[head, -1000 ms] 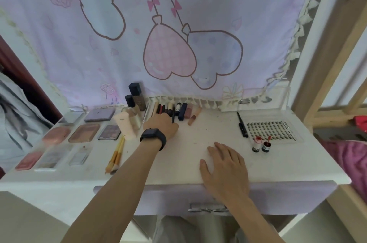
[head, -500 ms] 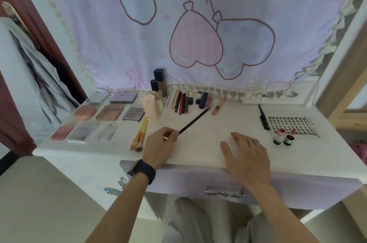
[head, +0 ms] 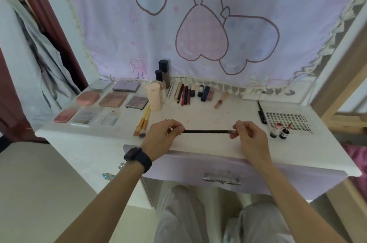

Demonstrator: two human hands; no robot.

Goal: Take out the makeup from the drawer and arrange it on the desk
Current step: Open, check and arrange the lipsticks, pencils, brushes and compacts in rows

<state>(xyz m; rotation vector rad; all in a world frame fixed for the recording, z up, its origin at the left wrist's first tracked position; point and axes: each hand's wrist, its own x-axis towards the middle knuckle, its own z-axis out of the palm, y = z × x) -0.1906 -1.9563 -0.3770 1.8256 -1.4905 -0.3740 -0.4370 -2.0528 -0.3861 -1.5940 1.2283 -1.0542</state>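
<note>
A thin black pencil lies level above the front of the white desk, held at both ends. My left hand, with a black watch on the wrist, pinches its left end. My right hand pinches its right tip. Behind them, pencils and lip tubes lie in a row, several palettes fill the left side, and bottles stand by a cream tube. The lilac drawer under the desk edge is closed.
Two yellow brushes lie left of my left hand. A black liner, a lash tray and two small red-topped bottles sit at the right. A printed curtain hangs behind; a wooden frame stands right.
My left hand picked the black pencil from the back row and drew it toward the desk's front. My right hand rose off the desk and took the pencil's other end.
</note>
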